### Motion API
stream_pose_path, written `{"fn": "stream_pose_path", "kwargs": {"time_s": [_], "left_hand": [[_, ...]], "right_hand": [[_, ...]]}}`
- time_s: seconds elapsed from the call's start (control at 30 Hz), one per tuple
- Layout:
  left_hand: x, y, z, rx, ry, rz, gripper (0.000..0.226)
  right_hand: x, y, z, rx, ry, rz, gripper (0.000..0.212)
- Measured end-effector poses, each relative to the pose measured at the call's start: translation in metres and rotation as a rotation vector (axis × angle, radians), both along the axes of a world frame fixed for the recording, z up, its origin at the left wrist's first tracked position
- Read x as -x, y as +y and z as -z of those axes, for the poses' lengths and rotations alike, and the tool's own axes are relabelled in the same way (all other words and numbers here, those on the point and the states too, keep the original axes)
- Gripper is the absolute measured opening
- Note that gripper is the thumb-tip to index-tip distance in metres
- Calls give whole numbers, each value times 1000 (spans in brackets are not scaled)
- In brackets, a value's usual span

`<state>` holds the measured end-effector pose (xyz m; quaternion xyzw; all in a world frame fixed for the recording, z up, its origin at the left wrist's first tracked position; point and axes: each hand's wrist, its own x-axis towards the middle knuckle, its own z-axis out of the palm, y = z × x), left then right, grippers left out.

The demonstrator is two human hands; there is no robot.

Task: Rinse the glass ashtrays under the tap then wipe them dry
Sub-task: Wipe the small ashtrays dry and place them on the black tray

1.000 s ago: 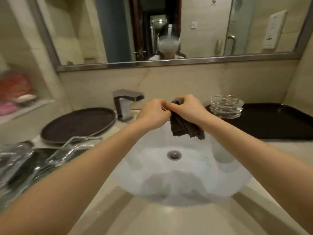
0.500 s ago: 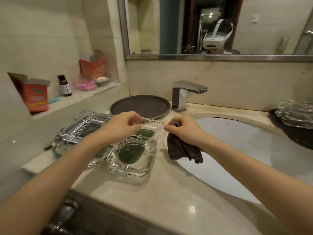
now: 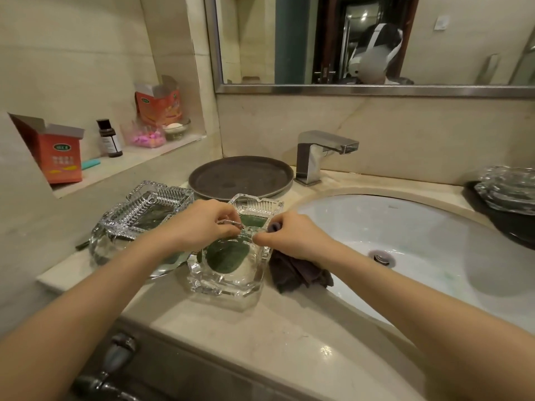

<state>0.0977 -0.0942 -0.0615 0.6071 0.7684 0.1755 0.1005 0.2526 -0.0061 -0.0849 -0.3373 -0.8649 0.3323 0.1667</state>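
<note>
Wall niche far left holds an orange box (image 3: pixel 59 153), a dark small bottle (image 3: pixel 109 138), pink items in a clear container (image 3: pixel 144 137) and a second orange box (image 3: pixel 159 102). Below it on the beige table (image 3: pixel 231 337) sits a ribbed glass ashtray (image 3: pixel 144 215) stacked over another glass piece, left of the hands. Round dark tray (image 3: pixel 240 176) behind, next to the chrome tap (image 3: pixel 321 153). Left hand (image 3: pixel 202 224), fingers curled, grip pinching the rim of a clear ashtray with green base (image 3: pixel 228 264); a second similar ashtray (image 3: pixel 256 211) sits just behind it. Right hand (image 3: pixel 292 234), grip curled round a dark cloth (image 3: pixel 298 273) which hangs down at the sink edge, fingertips close to the left hand's over the near ashtray's rim; cannot tell if they touch the glass. White sink basin (image 3: pixel 405 235) to the right, drain visible. Far right, a stack of glass ashtrays (image 3: pixel 509 192) on a black tray (image 3: pixel 498 224). Mirror (image 3: pixel 289 39) above.
</note>
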Motion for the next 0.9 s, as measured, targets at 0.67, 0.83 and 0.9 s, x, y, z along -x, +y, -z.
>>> {"fn": "stream_pose_path", "kwargs": {"time_s": [0.67,0.83,0.9], "left_hand": [[-125,107,-8,-431,-487,241,9],[-142,118,9,-443,-77,549,46],[-145,121,17,-518,3,592,50]], "right_hand": [[-157,84,-15,-172,266,170,12],[-177,95,0,-759,68,306,14],[-180,95,3,-1000,45,262,12]]}}
